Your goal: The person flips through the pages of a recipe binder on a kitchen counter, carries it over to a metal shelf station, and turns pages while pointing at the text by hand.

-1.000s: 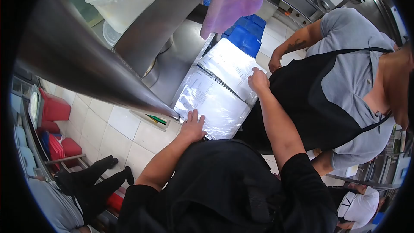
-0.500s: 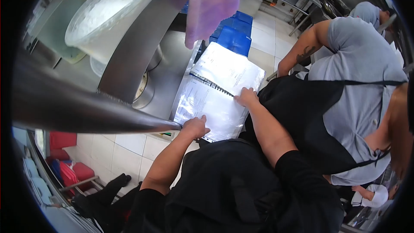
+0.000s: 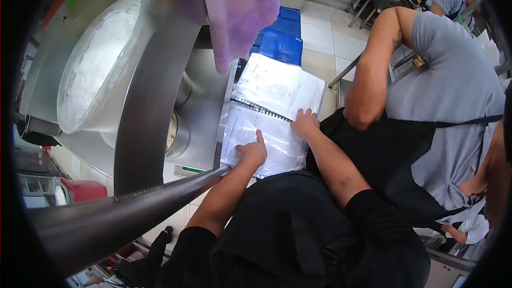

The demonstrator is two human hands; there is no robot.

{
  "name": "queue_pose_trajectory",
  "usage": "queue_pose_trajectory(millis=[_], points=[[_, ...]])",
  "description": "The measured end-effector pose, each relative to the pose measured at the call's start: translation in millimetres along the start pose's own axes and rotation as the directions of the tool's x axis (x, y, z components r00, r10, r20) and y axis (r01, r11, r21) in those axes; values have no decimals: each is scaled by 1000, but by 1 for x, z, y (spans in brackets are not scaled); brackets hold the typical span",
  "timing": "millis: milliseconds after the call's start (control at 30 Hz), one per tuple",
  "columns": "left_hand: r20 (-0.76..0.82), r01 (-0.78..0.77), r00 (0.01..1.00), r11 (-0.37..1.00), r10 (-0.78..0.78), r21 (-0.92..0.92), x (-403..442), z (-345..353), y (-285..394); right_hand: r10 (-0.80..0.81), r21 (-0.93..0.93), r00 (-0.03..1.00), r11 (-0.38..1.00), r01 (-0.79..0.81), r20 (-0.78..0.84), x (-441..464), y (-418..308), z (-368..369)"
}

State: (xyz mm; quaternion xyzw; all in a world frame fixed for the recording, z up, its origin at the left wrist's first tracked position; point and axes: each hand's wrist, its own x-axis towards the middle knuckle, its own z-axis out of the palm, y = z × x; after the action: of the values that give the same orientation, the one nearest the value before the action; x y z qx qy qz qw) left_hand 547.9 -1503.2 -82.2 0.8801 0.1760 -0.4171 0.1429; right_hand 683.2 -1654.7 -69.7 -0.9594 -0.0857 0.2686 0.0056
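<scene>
An open ring binder (image 3: 277, 137) with printed pages in clear plastic sleeves lies below me, its rings running across the middle. Over the lower page, my left hand (image 3: 253, 152) has its index finger stretched out and its thumb apart, holding nothing. My right hand (image 3: 306, 123) rests at the binder's right side, by the end of the rings, with fingers spread on the sleeve. Glare hides part of the print on the lower page.
A steel frame bar (image 3: 144, 208) crosses at left, with a purple cloth (image 3: 240, 10) hanging above. Behind it stand a large tub of white powder (image 3: 101, 58) and steel containers (image 3: 180, 136). Blue crates (image 3: 280, 45) sit beyond the binder. A co-worker in grey (image 3: 448, 74) stands close at right.
My left hand has moved up onto the lower page, its index finger now extended. My right hand stays by the rings. The co-worker's arm has bent, and the view has shifted.
</scene>
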Motion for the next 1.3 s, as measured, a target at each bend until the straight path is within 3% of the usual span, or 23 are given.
queue_pose_trajectory(millis=[533, 633, 733, 833, 933, 1300], points=[[-14, -83, 997, 994, 82, -77, -21, -7, -4, -96, 13, 995, 995, 96, -34, -5, 16, 1], [-3, -65, 998, 996, 65, -68, -20, -7, -2, -97, -39, 994, 995, 95, -57, 1, 15, 8], [18, -49, 999, 996, 50, -71, -22, -11, 0, -90, -247, 996, 965, 86, -5, 8, 8, 4], [26, -47, 998, 996, 49, -75, -21, -11, 1, -106, -220, 983, 973, 71, -152, 6, 8, 7], [34, -53, 998, 995, 56, -79, -22, -12, 2, -327, -240, 944, 920, 308, -41, 3, 16, -2], [41, -54, 998, 996, 57, -66, -17, -8, 0, -315, -168, 949, 937, 308, -17, 7, 12, -9]])
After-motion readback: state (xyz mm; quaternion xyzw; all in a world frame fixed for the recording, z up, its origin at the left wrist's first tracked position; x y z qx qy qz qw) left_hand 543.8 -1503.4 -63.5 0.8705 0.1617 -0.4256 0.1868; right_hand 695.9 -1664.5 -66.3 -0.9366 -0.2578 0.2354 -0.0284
